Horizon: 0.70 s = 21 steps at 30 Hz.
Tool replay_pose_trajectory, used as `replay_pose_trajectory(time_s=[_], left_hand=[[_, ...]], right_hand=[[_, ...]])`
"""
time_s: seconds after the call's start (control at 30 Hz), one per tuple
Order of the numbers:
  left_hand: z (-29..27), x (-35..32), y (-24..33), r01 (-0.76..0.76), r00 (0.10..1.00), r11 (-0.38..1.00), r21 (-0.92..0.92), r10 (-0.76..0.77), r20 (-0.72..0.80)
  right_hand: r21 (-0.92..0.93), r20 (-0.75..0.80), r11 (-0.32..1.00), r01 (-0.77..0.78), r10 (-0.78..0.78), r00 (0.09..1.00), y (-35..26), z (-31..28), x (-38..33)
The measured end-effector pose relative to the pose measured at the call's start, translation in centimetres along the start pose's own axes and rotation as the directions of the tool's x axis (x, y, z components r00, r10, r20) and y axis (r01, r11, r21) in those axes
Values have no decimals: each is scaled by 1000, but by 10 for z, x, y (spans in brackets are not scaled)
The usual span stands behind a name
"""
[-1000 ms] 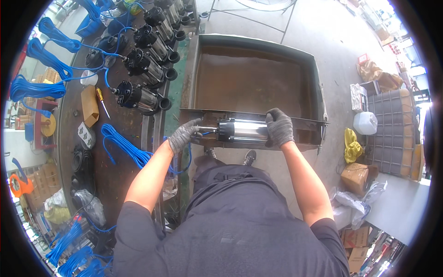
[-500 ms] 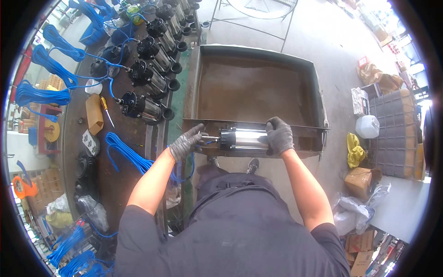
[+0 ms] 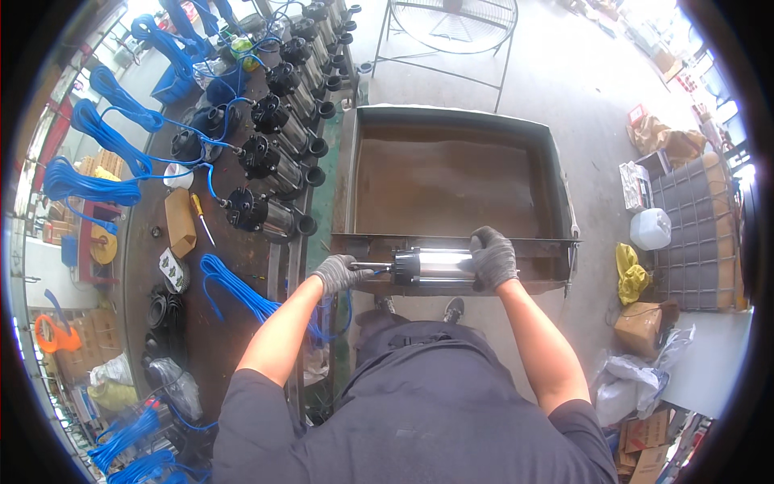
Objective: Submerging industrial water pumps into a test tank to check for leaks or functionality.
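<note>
A shiny steel cylindrical pump [image 3: 439,266] with a black ribbed end lies sideways across the near end of the metal tank [image 3: 556,177]. My right hand [image 3: 494,260], in a dark grey glove, wraps round its right end. At the black end, my gloved left hand [image 3: 343,274] is closed on a thin metal rod [image 3: 373,265] that points at the pump; whether it is a tool or part of the pump I cannot tell. Blue cable [image 3: 246,290] lies coiled on the bench, and a strand hangs below my left hand.
Brown liquid [image 3: 451,181] fills the tank. Several similar pumps [image 3: 262,211] with blue cables line the bench [image 3: 230,339] at left, beside a yellow-handled screwdriver [image 3: 201,218] and a cardboard piece [image 3: 180,222]. A large fan [image 3: 455,24] stands beyond; a white jug [image 3: 650,229] sits right.
My left hand's fingers, spread beside the rod before, have closed round it. The whole view has shifted, with everything lower and slightly to the right. My right hand keeps its hold on the pump.
</note>
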<state>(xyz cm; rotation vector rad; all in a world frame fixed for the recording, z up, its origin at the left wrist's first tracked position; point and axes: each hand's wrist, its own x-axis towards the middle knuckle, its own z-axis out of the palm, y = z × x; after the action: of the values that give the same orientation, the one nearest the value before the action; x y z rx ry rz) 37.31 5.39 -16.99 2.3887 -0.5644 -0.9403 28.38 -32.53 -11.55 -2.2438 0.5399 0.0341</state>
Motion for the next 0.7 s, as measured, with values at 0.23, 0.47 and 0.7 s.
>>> replay_pose_trajectory(time_s=[0.23,0.47,0.7], left_hand=[[-12,-6,-3,413,905,532,-739,-145,401],[15,2,-5,-117,977,963,-244,67,-203],[-3,15,-6,50,989,995,82,-61,136]], right_hand=[[-69,-34,996,54,-56,998,-4,-3,-2],[-149,-7,988,36,-37,999,-4,-4,-2],[-98,28,995,-1,4,1000,-10,-7,-2]])
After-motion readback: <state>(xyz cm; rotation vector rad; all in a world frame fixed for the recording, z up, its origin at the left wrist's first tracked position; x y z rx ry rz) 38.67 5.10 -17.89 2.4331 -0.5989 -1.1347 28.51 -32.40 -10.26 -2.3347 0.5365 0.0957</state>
